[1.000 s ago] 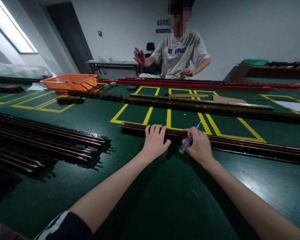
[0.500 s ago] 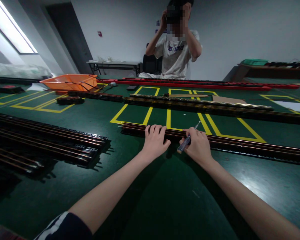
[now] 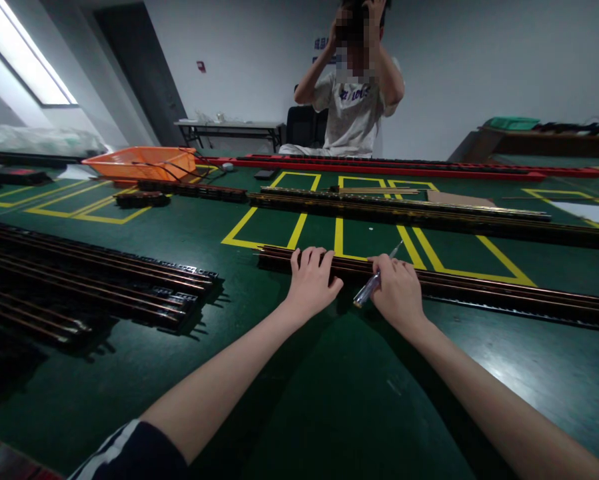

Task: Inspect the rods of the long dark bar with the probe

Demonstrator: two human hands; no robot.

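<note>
Across dark-green desk (image 3: 309, 407): long black rail with copper-coloured strips (image 3: 489, 287).
Left hand (image 3: 310, 283): spread atop rail near its end, not closed round it.
Right hand (image 3: 398, 288): closed around slim clear-handled screwdriver (image 3: 366, 291), fingertips at rail.
Rail handling: probably stiff, smooth, unwieldy; best held two-handed by side edges.
Orange plastic basket (image 3: 116, 167): black cables (image 3: 165, 166) over rim; contents hidden.

Clock positions are read from the wearer, 12 o'clock straight ahead. Quantities: one left hand (image 3: 310, 285) and one right hand (image 3: 398, 292), both at 12 o'clock; one screwdriver (image 3: 364, 294), 12 o'clock; one dark strip assembly (image 3: 484, 287) under the hands; at least three dark strips (image 3: 79, 267) at 10 o'clock, exact count unreadable; one orange basket (image 3: 122, 167), 11 o'clock; one cardboard piece (image 3: 459, 199), 1 o'clock; one co-worker (image 3: 354, 120), 12 o'clock.
</note>
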